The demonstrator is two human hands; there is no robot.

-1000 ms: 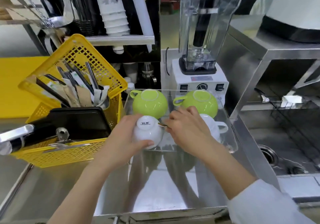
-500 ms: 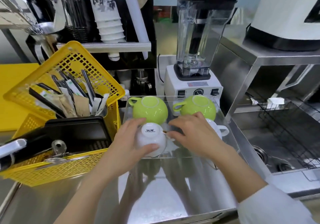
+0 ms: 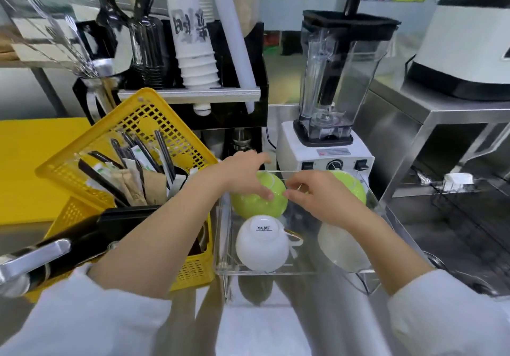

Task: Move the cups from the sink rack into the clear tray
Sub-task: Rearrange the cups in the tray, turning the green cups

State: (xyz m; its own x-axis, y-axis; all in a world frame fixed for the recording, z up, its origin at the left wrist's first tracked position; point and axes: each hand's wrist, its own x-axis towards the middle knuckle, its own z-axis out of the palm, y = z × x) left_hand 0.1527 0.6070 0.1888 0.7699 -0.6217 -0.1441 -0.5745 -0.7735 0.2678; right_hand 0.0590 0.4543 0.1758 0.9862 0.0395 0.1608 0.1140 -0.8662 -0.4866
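Four cups sit upside down in the clear tray (image 3: 220,245) near the table's (image 3: 262,328) front edge: two green at the tray's back, two white at its front. The left hand (image 3: 242,173) rests on the left green cup (image 3: 259,204), fingers (image 3: 266,194) spread loosely over its top, not closed around it. The right hand (image 3: 328,201) hovers between the green cups, thumb and forefinger pinched close; whether they hold anything cannot be told. Its wrist covers part of the right white cup (image 3: 340,248). The left white cup (image 3: 262,242) stands free, with the right green cup (image 3: 353,187) behind the right hand. A yellow basket (image 3: 132,124) sits just left of the tray.
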